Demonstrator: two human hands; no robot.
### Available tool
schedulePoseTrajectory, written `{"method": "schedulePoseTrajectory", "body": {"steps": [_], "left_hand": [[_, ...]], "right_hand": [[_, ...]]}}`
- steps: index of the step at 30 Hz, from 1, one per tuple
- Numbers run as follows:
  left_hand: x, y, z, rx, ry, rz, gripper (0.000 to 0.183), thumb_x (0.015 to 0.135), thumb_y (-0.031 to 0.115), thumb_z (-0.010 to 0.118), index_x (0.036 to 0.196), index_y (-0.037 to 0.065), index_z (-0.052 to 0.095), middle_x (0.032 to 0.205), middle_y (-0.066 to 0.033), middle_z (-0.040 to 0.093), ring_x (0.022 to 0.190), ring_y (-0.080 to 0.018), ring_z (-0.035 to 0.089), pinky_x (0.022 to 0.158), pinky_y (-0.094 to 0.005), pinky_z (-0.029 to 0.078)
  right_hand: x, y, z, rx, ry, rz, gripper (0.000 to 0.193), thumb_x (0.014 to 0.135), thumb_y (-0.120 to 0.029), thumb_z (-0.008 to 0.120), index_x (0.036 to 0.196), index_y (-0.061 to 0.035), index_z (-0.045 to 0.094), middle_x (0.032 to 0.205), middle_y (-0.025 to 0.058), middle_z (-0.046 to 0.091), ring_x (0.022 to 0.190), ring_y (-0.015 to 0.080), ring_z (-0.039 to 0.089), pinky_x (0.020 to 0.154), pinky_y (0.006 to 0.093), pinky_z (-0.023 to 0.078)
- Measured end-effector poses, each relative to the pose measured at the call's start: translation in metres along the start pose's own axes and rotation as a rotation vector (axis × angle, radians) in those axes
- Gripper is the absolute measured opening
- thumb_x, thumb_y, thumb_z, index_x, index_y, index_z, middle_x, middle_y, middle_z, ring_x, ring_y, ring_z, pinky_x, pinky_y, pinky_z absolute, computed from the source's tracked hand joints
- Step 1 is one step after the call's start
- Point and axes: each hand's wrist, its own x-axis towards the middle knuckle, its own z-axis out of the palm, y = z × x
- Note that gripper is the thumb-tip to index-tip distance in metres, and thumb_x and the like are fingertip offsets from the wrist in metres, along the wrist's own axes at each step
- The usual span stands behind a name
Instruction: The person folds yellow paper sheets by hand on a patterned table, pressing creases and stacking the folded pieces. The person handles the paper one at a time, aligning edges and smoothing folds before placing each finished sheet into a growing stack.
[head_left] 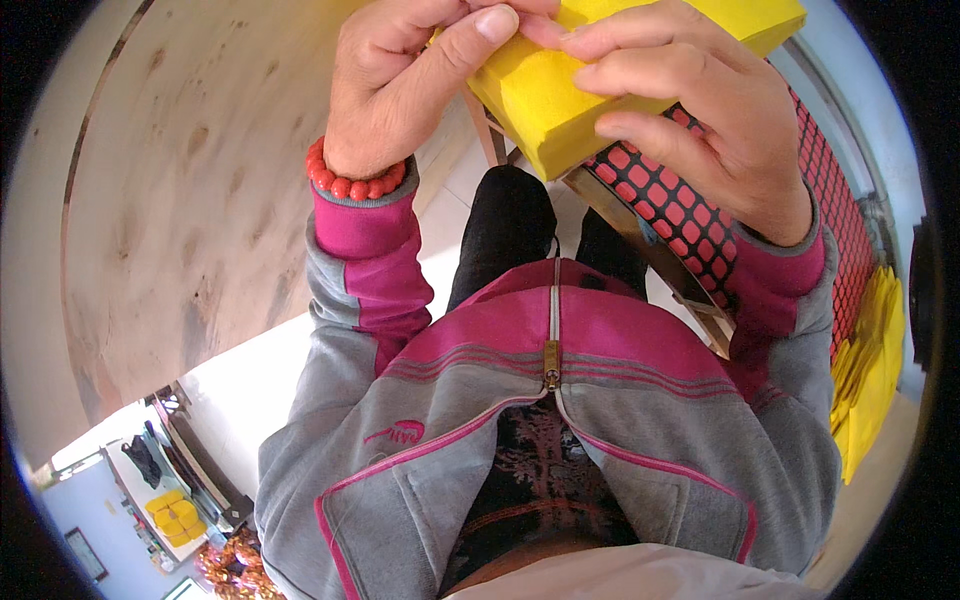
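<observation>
A bright yellow box-shaped piece [545, 105], with a soft matte surface and squared edges, lies at the top of the view, its near corner toward my body. At its upper left edge my left hand [415, 75] is closed, thumb pressed in toward curled fingers; the top border cuts off part of this grip. My right hand [705, 105] comes over the piece from the right. Its bent fingers and thumb rest against the yellow surface, fingertips close to my left hand. I cannot tell what supports the far part of the piece.
A large pale wooden board [190, 190] fills the left side. Below the yellow piece is a surface with a red-and-black grid covering [680, 205]. Several yellow folded sheets [865, 375] hang or lie at the far right. Lower left stands a shelf with yellow items [175, 517].
</observation>
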Motion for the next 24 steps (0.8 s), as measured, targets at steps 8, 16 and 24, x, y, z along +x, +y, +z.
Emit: {"method": "schedulePoseTrajectory", "body": {"steps": [8,16,24], "left_hand": [[-0.011,0.002,0.010,-0.112,0.158,-0.054,0.023,0.101,0.003,0.051,0.118,-0.007,0.063,0.111,-0.0159,0.070,0.105,-0.0203,0.067,0.095,-0.0326,0.051],[-0.016,0.000,0.003,-0.053,0.161,-0.034,0.026,0.100,0.012,0.050,0.114,-0.004,0.065,0.111,-0.0175,0.071,0.110,-0.0260,0.065,0.102,-0.0380,0.045],[-0.020,-0.005,-0.008,0.079,0.051,0.060,0.028,0.096,0.010,0.047,0.112,-0.003,0.066,0.114,-0.0184,0.070,0.120,-0.0315,0.062,0.113,-0.0447,0.036]], "right_hand": [[0.001,-0.005,-0.008,-0.278,-0.228,-0.019,0.023,0.085,-0.009,0.072,0.107,-0.0025,0.067,0.111,0.0119,0.069,0.100,0.0287,0.066,0.088,0.0354,0.051],[0.001,-0.006,-0.001,-0.232,-0.133,-0.001,0.012,0.089,-0.002,0.066,0.101,0.0010,0.066,0.109,0.0135,0.069,0.098,0.0290,0.066,0.085,0.0338,0.052],[-0.002,-0.007,0.003,-0.131,-0.080,0.092,0.007,0.091,-0.002,0.063,0.098,0.0016,0.063,0.106,0.0140,0.068,0.095,0.0261,0.067,0.084,0.0315,0.051]]}}
